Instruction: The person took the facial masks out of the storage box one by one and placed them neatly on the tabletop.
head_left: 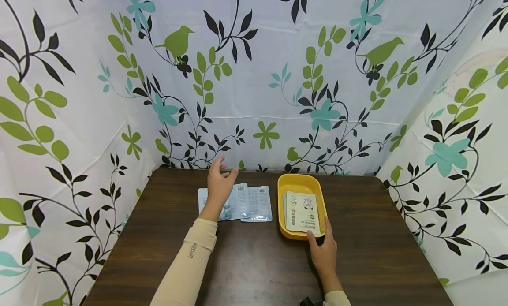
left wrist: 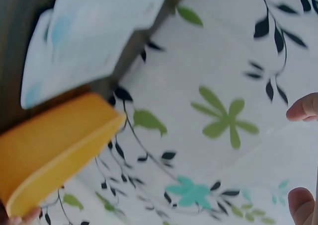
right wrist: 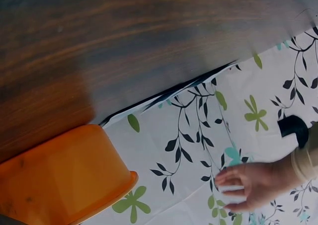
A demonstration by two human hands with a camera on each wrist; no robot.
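My left hand [head_left: 220, 189] is raised over flat light-blue sachets, its fingers spread and holding nothing. One sachet [head_left: 259, 204] lies at the right of the group, overlapped by another [head_left: 239, 202]; part of the group is hidden behind the hand. Two left fingertips [left wrist: 304, 108] show at the edge of the left wrist view. With my right hand [head_left: 323, 248] I grip the near right corner of a yellow plastic tray [head_left: 282, 209], thumb at the near rim and fingers along the right side. Inside it lie pale green printed packets [head_left: 303, 212], stacked flat.
The dark wooden table [head_left: 254, 262] runs back to a white curtain [head_left: 246, 76] printed with leaves and birds, which also hangs along both sides. A black band [right wrist: 294, 128] is worn near the left sleeve cuff.
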